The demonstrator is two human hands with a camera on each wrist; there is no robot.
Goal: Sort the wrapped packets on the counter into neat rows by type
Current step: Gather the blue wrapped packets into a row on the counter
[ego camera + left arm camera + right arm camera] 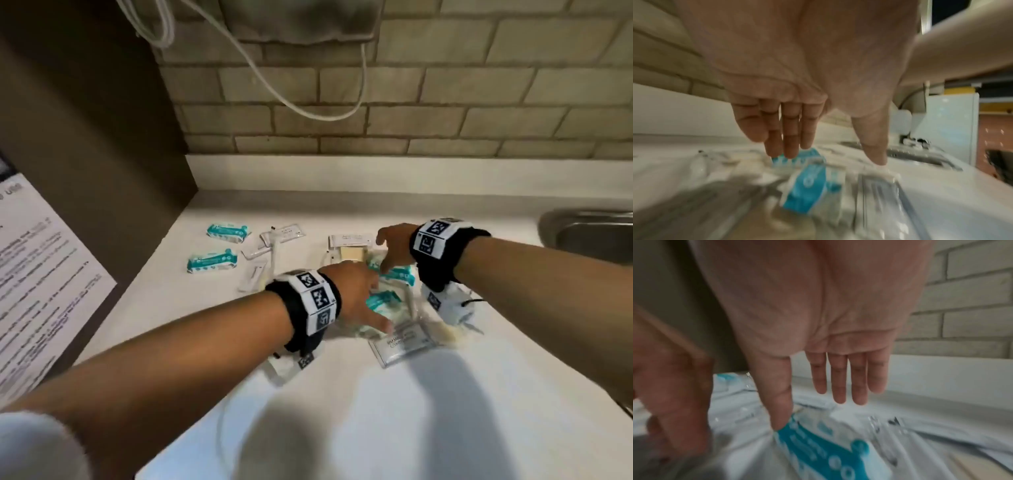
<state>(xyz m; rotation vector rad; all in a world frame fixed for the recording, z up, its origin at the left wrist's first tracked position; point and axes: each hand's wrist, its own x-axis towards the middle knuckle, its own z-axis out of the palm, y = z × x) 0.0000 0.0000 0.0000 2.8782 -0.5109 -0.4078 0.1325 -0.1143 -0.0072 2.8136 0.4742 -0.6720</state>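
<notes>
Two teal packets (226, 233) (211, 261) lie apart at the counter's back left, with clear wrapped packets (282, 233) (255, 274) beside them. In the middle sits a loose pile: teal packets (397, 274), clear wraps and a white printed sachet (402, 344). My left hand (366, 298) hovers flat over the pile, fingers straight, fingertips (791, 152) at a teal packet (807, 186) and thumb on a clear wrap. My right hand (385, 253) reaches in from the right with fingers straight; its thumb (781, 418) touches a teal packet (830, 451). Neither hand grips anything.
A steel sink (589, 236) is set into the counter at the right. A printed paper sheet (41, 274) hangs on the brown cabinet side (96, 137) at the left. A white cable (308, 109) loops down the brick wall. Bare counter (342, 411) lies in front of the pile.
</notes>
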